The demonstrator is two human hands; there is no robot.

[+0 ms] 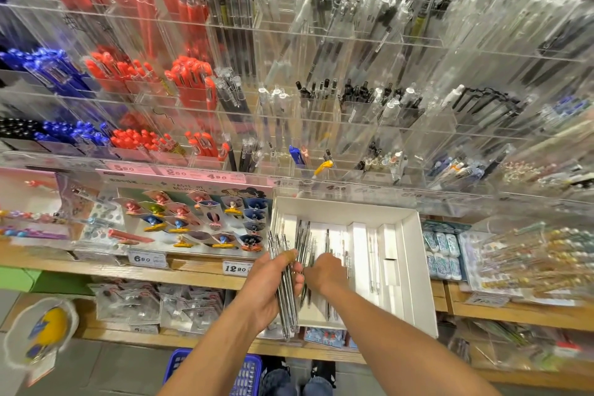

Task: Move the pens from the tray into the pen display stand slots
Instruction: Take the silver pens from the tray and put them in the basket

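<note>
1. Left hand (268, 283), nearest: fingers wrapped round a pen bundle (284, 280) at the tray's (418, 267) left edge. Loose fan could slip out.
2. Right hand (324, 272) inside tray over loose pens (303, 241); fingers' state unclear.
3. Display stand (321, 125) behind tray: crowded slots, misfiling risk.

Both forearms bare, no sleeves. Tan bandage (288, 255) on a left hand (271, 280) finger. Blue jeans (297, 384), black-white shoes (323, 367) at bottom centre.

Tray (414, 267): white. Pens (284, 286) in bundle: clear barrels, dark cores. Display stand (321, 125): clear acrylic; stocked red, blue, black, white. Shelf (193, 270): light wood. Basket (247, 373): blue.
</note>
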